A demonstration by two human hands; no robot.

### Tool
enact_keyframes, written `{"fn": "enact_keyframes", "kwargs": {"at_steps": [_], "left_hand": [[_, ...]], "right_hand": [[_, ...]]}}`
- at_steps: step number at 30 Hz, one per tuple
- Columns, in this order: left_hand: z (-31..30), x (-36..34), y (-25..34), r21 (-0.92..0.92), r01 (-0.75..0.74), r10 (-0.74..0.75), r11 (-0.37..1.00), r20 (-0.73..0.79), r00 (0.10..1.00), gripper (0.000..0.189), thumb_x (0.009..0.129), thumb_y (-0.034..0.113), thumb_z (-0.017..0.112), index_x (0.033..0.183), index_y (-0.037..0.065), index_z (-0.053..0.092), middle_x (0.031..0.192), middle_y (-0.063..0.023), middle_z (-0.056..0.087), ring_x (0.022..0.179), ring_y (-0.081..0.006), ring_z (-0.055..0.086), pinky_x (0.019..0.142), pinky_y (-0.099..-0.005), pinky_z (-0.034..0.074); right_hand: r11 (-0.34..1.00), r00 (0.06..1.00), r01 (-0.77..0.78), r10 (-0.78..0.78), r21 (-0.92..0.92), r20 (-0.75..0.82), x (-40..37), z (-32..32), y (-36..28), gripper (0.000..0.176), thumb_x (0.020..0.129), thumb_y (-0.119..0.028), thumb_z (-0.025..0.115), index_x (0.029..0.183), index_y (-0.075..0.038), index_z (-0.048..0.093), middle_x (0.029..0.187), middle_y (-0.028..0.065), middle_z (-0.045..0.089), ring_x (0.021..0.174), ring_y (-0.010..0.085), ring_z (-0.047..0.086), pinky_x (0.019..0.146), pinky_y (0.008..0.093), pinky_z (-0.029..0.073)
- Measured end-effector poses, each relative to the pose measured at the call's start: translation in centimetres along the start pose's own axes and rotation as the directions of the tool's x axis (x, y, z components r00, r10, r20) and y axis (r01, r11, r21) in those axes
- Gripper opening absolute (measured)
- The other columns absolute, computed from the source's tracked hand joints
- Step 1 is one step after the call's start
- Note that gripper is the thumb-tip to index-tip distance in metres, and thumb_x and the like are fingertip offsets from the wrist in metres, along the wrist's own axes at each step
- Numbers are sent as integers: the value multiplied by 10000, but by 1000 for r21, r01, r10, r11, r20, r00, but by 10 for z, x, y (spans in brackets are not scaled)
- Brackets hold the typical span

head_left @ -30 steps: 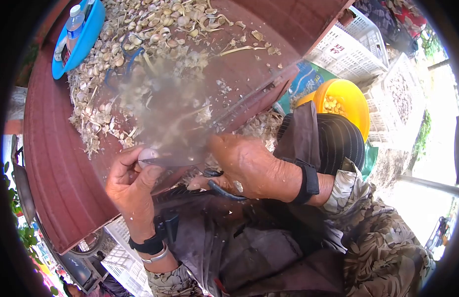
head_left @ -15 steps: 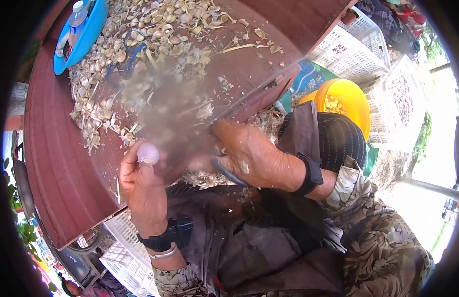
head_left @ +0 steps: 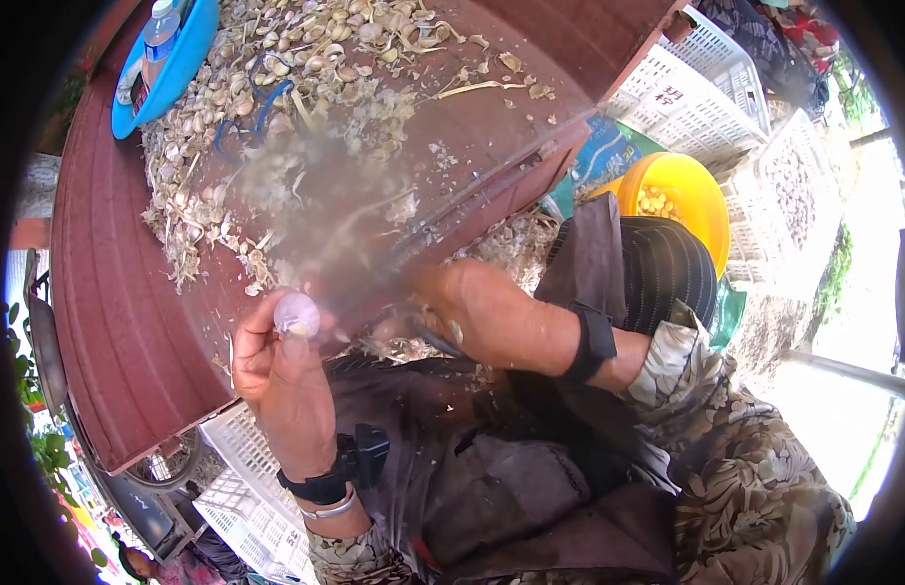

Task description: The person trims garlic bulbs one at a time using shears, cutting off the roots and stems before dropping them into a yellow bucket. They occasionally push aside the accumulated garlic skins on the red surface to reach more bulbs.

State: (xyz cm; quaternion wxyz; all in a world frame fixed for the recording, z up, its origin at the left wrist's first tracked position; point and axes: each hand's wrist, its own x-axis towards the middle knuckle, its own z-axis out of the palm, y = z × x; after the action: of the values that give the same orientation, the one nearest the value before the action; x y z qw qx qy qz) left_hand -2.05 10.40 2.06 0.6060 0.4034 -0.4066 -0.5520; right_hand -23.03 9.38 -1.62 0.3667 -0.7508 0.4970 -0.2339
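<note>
A round, pale purple garlic bulb (head_left: 296, 315) is pinched between the thumb and fingers of my left hand (head_left: 289, 385), just above the near edge of the reddish-brown table (head_left: 131, 322). To its right, my right hand (head_left: 496, 317) is closed around a dark, curved tool (head_left: 435, 338). Only part of that tool shows, and a blurry patch over the middle of the view smears the fingertips. Across the table spreads a heap of garlic (head_left: 277, 73) with loose papery skins (head_left: 374, 112) at its near side.
A yellow bucket (head_left: 711, 200) with pale peeled cloves stands beyond my right knee. White plastic crates (head_left: 667, 93) are at the right, one holding garlic. A blue basin (head_left: 131, 112) with a water bottle (head_left: 161, 34) sits far left on the table. More skins (head_left: 516, 249) lie below the table edge.
My left hand has shifted slightly down and right with the garlic bulb still pinched. My right hand has turned a little and moved slightly, keeping the dark tool.
</note>
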Motion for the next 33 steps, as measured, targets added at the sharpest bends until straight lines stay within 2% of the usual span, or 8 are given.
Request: {"fn": "enact_keyframes", "kwargs": {"at_steps": [4,5,12,17,20,27,32,33], "left_hand": [[-22,-4,8,-530,164,-120,832,116,986,383,921,113,556,1253,-62,478,1120,-163,581,1034,-217,566,919,-329,482],[-25,-11,9,-605,140,-162,784,17,987,388,953,112,497,1299,-54,438,1149,-190,556,1031,-229,551,885,-334,492],[-47,-50,21,-731,141,-267,668,-58,962,247,1001,188,423,1165,23,504,1122,-142,552,888,-195,561,651,-307,435],[-39,-60,26,-703,137,-296,698,-109,949,284,991,218,458,1200,28,490,1071,-109,551,801,-138,499,578,-241,406],[-33,-61,26,-710,138,-309,691,-117,944,265,989,227,469,1174,40,502,1046,-82,556,770,-127,485,533,-214,379],[-29,-65,16,-709,107,-248,697,-98,964,219,991,199,466,1124,29,501,1013,-97,566,743,-129,490,533,-224,370],[-79,-95,47,-360,35,-162,932,-331,930,239,972,245,506,1106,48,500,990,-67,565,724,-123,480,600,-236,406],[-111,-107,54,-114,-43,-24,993,-525,851,253,928,211,569,1109,36,552,1017,-81,611,890,-158,554,725,-259,444]], "right_hand": [[993,988,73,-59,97,-140,6,0,12,265,830,-204,640,831,34,523,725,262,535,710,460,535,603,455,433],[987,986,94,-75,127,-148,8,-6,9,290,838,-223,648,831,36,518,714,263,521,689,457,521,593,444,427],[959,959,250,-225,134,-173,9,7,1,422,853,-334,681,777,33,487,672,252,458,604,419,431,554,388,392],[954,957,287,-290,-89,-18,5,6,-12,523,787,-459,707,880,18,512,761,225,520,726,411,556,607,428,432],[937,932,333,-345,-107,-113,-5,9,-28,602,737,-533,707,934,2,514,836,199,545,829,409,574,658,454,459],[903,900,401,-420,-155,-115,-9,12,-29,637,714,-548,707,945,16,520,835,192,542,772,387,565,663,442,467],[921,929,340,-360,-190,-86,-8,4,-27,583,749,-492,708,1000,3,528,868,198,556,822,402,571,690,441,470],[926,932,330,-351,-186,-93,-8,3,-25,580,752,-488,707,1009,0,528,878,198,560,831,406,572,693,442,471]]}}
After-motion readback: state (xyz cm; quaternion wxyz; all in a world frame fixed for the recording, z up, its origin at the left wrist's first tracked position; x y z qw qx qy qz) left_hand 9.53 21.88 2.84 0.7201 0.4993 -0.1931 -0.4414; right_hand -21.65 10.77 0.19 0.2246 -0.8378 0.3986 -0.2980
